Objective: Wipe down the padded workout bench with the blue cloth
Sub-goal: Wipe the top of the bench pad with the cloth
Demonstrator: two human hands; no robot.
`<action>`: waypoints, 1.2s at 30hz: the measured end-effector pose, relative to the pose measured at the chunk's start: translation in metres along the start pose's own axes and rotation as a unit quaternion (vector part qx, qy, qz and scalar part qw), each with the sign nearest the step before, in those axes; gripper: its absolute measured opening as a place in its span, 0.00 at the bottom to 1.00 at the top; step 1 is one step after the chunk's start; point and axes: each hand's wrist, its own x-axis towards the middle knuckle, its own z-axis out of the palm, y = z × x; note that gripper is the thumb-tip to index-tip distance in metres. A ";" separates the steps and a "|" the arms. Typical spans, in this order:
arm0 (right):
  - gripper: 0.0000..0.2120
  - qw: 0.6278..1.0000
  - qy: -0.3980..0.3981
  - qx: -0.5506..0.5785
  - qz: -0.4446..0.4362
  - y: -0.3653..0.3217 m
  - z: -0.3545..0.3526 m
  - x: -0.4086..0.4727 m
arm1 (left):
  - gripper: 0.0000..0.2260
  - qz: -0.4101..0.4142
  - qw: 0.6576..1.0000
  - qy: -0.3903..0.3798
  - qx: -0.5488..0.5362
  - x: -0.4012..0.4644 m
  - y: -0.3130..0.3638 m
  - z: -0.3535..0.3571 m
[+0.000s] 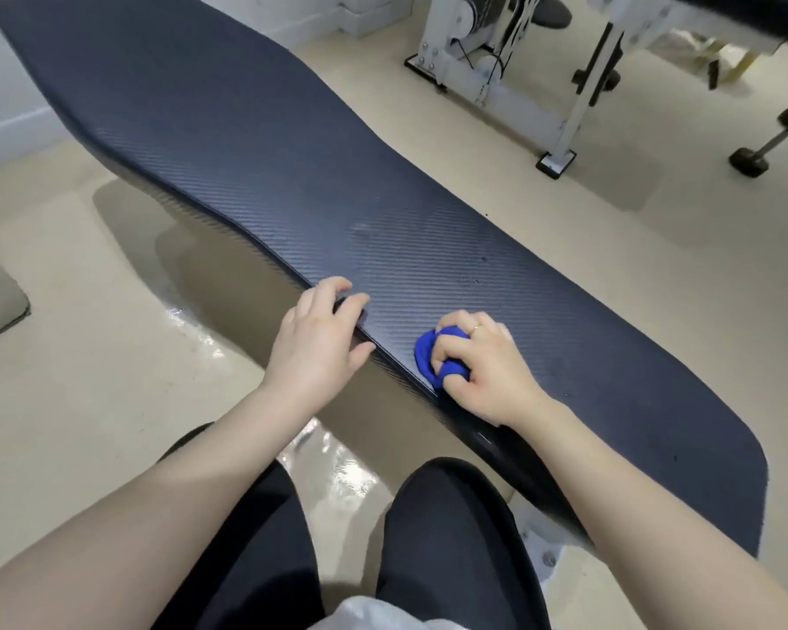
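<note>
Head view: right hand [487, 366] clenches blue cloth [433, 356] (bunched); left hand [319, 338] flat, released, on bench [246, 143].

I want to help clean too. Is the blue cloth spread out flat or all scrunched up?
Scrunched up. The blue cloth is a small wad gripped in the right hand, pressed on the bench.

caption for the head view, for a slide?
Right hand presses balled blue cloth on padded bench; left hand steadies its edge.
</note>
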 end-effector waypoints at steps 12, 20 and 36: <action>0.14 0.998 0.047 -0.029 0.033 0.021 -0.001 0.034 | 0.22 -0.082 0.996 -0.020 -0.013 -0.013 0.052 0.014; 0.16 0.995 0.081 -0.015 0.052 0.053 -0.010 0.065 | 0.43 -0.069 0.978 -0.181 0.080 0.008 0.070 0.013; 0.17 0.993 0.100 0.003 0.064 0.087 -0.022 0.138 | 0.40 -0.065 0.961 -0.207 0.173 0.024 0.073 0.005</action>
